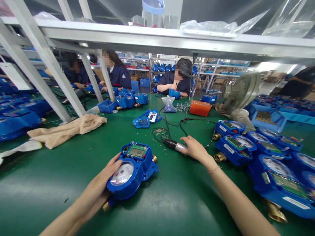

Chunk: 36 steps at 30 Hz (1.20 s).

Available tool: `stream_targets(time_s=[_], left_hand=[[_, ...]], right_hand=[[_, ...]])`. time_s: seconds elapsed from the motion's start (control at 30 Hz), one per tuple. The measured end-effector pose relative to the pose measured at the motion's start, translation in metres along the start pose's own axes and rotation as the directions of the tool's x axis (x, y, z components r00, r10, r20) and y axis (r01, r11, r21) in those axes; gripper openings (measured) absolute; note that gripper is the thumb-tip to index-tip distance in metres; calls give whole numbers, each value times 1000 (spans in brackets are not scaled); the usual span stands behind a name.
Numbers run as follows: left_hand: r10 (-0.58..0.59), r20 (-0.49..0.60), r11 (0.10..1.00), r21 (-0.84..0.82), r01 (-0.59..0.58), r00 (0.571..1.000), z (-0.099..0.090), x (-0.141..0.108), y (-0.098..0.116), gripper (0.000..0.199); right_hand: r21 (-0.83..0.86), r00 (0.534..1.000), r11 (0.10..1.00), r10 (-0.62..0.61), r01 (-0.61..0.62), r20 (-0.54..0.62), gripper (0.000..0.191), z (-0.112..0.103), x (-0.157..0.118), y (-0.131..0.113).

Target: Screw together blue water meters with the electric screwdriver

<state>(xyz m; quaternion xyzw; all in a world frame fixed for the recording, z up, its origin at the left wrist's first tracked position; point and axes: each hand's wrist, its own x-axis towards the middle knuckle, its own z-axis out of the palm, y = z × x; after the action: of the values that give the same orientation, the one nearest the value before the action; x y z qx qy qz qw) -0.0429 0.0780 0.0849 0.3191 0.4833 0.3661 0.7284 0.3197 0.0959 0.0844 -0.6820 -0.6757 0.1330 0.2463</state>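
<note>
A blue water meter with a round dial, an exposed display board and brass ends is held in my left hand. My fingers and thumb grip its left side, just above the green table. My right hand is closed around the silver end of a black-and-silver electric screwdriver. A black cable runs from the tool. Small screws lie scattered on the table between and beyond the hands. Behind them lie blue meter covers.
Several blue meters crowd the right side. A tan cloth lies on the left. An orange box, a plastic bag and a fan stand farther back. A white shelf beam crosses overhead. Co-workers sit opposite.
</note>
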Motion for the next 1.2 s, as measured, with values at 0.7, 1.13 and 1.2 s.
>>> stream_targets(time_s=[0.7, 1.13, 1.2], left_hand=[[19, 650, 930, 268, -252, 759, -25, 59, 19, 80], [183, 652, 903, 184, -388, 736, -7, 61, 1, 67], [190, 643, 901, 186, -392, 742, -8, 61, 0, 67]], right_hand=[[890, 981, 440, 90, 116, -173, 33, -72, 21, -112], [902, 920, 223, -228, 369, -320, 18, -46, -2, -225], [910, 927, 229, -231, 346, -294, 17, -38, 1, -225]])
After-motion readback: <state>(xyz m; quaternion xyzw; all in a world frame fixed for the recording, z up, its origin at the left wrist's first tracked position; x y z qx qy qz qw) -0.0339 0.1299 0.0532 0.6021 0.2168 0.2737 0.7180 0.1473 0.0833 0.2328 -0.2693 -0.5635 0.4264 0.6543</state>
